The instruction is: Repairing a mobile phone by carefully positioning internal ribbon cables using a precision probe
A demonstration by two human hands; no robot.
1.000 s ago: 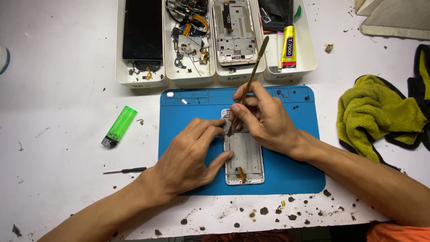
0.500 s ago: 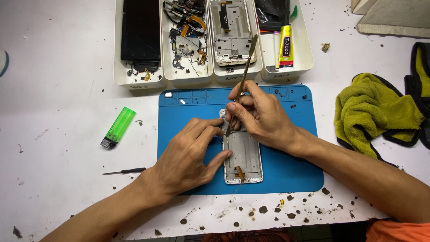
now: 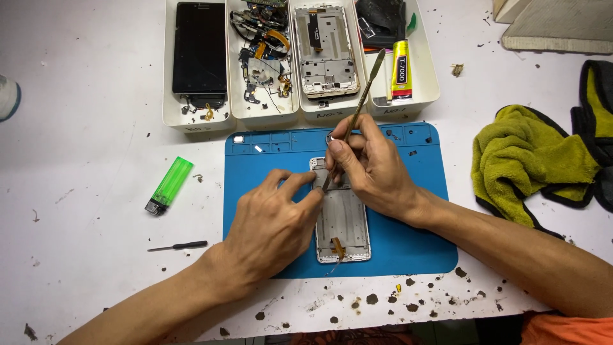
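The right hand [image 3: 377,169] pinches a spudger [image 3: 357,112] with its tip at the top of the phone frame [image 3: 343,220] on the blue mat [image 3: 408,236], the left hand [image 3: 271,227] pressing the frame flat, fingers spread, gripping nothing — a slip could gouge it or tear the orange flex [image 3: 336,248].

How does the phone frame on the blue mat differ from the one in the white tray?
The phone frame on the blue mat lies under both hands: the left hand steadies it, the right hand works a metal pry tool at its top end. The phone frame in the white tray lies untouched. The mat frame looks mostly bare; the tray frame carries an orange ribbon. Both are pale and lie flat.
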